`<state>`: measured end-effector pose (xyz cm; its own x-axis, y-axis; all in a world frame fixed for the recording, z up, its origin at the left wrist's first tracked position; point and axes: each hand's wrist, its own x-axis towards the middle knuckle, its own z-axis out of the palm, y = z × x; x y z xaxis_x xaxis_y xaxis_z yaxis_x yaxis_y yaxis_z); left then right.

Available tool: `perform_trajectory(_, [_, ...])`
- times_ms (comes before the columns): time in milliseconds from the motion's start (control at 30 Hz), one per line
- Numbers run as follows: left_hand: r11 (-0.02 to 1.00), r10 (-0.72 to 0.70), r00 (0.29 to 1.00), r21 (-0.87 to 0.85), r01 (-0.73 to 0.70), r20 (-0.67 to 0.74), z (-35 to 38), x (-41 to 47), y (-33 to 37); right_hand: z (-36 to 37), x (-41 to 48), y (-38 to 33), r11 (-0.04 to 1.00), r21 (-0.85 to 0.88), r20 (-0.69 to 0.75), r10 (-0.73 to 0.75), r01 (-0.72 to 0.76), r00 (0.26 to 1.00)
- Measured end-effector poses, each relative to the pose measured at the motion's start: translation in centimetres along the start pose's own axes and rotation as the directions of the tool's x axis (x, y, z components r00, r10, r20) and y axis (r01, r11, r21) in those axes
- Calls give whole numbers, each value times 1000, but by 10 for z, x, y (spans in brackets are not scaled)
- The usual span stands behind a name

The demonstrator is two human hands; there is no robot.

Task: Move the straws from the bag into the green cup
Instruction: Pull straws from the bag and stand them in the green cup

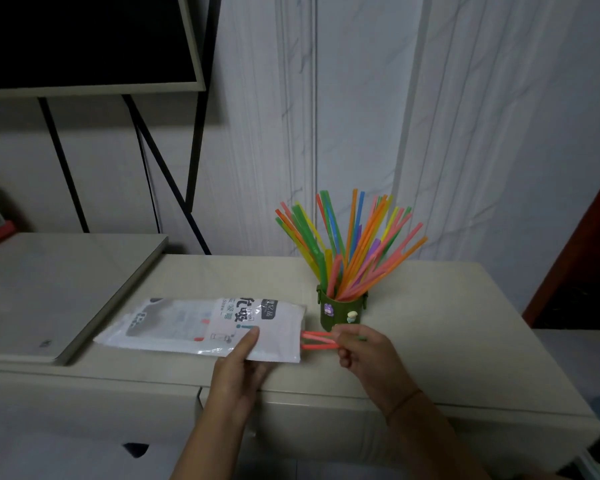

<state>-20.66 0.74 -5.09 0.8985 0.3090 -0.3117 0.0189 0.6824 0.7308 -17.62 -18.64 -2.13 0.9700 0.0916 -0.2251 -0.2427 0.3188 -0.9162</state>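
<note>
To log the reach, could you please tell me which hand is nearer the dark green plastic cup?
Right. The right hand sits just in front of the dark green plastic cup; the left hand is farther left.

We seem to be in a home room — a dark screen point(84, 39) on black legs, marble-look wall panels point(361, 116), a cream tabletop point(430, 306).

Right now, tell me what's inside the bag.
A few pink straws stick out of the bag mouth, pinched by the right hand. Faint red marks show through the plastic; the printed label hides whether more straws remain inside.
</note>
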Motion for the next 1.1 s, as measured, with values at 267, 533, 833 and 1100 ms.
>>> perform_trajectory(267, [992, -40, 998, -119, 35, -38, 2, 1, -9, 2, 0, -4, 938, 335, 63, 74, -91, 995])
perform_trajectory(533, [986, -36, 999, -164, 31, -28, 6, 0, -9, 7, 0, -4, 963, 269, 41, 27, -37, 999])
perform_trajectory(833, [985, -35, 998, -172, 26, -51, 2, 2, -12, -1, 3, -20, 967, 251, 5, -44, 41, 999])
perform_trajectory(1100, [985, -68, 998, -158, 65, -13, 25, -6, -27, 19, -4, -5, 987, 144, 109, -82, 66, 991])
